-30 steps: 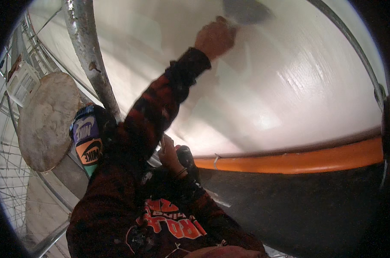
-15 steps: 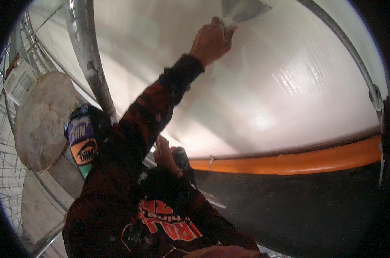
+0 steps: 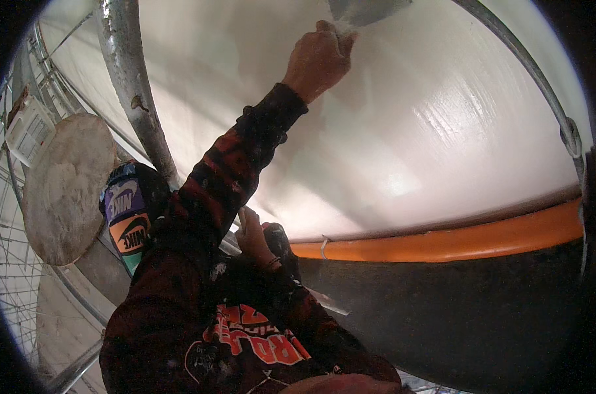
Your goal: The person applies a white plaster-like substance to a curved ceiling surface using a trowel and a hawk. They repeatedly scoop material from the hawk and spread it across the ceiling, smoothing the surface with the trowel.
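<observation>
My left hand [image 3: 319,60] is closed around a putty knife [image 3: 369,10] at the end of my outstretched arm. The knife's wide grey blade lies at or close to a smooth, pale wall [image 3: 403,131] and is cut off by the top of the view. Close to my body, my right hand [image 3: 253,240] is closed with its thumb up. What it grips is mostly covered by my sleeves. A dark rounded thing [image 3: 280,241] is beside its fingers, and a thin pale metal-like edge [image 3: 327,303] shows past my right forearm.
An orange tube-like strip [image 3: 442,245] edges the pale wall, above a wide dark band [image 3: 429,315]. At left stand a thick metal pole [image 3: 128,72], a round worn board [image 3: 68,190], a white container [image 3: 30,131] and wire mesh [image 3: 9,243]. A grey cable [image 3: 528,59] bends down on the right.
My left hand and the putty knife have shifted slightly up and to the left. My right hand stays closed in nearly the same place.
</observation>
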